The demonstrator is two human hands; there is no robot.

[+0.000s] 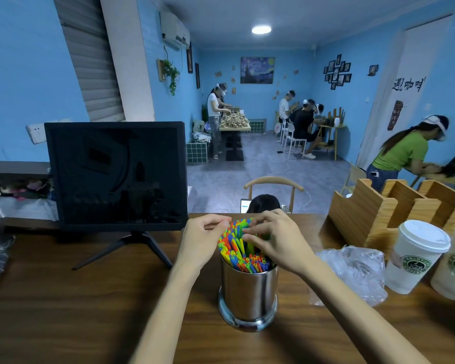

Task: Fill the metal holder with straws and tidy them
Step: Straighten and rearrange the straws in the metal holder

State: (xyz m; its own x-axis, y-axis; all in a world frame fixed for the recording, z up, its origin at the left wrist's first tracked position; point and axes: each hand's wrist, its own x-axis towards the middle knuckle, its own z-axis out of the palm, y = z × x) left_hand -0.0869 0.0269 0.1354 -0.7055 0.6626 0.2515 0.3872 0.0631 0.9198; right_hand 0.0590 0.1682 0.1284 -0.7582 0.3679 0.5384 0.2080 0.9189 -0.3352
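A polished metal holder (248,292) is seen standing upright on the wooden tabletop (63,311), in the lower centre of the frame. It is packed with coloured straws (238,252), whose tops fan upward and lean toward the upper left of the holder's mouth. The straws are flanked by two bare hands. The left hand (202,241) is held against the left side of the bundle, its fingers curled with the fingertips (225,224) brought to the upper straw tips; whether any straw is pinched there cannot be told. The right hand (273,239) is placed over the right side of the bundle, and its grip is narrow, with curled fingers closed around several straw tips. Just right of the holder, a crumpled clear plastic bag (357,271) is laid on the tabletop. Further right, two lidded paper coffee cups (415,256) are set beside a wooden organiser (373,206) with open slots. In the left half of the frame, a dark monitor (116,174) is carried on a splayed stand. Beyond the tabletop, a curved chair back (273,183) is visible, and several people are seen at tables in the blue-walled room.
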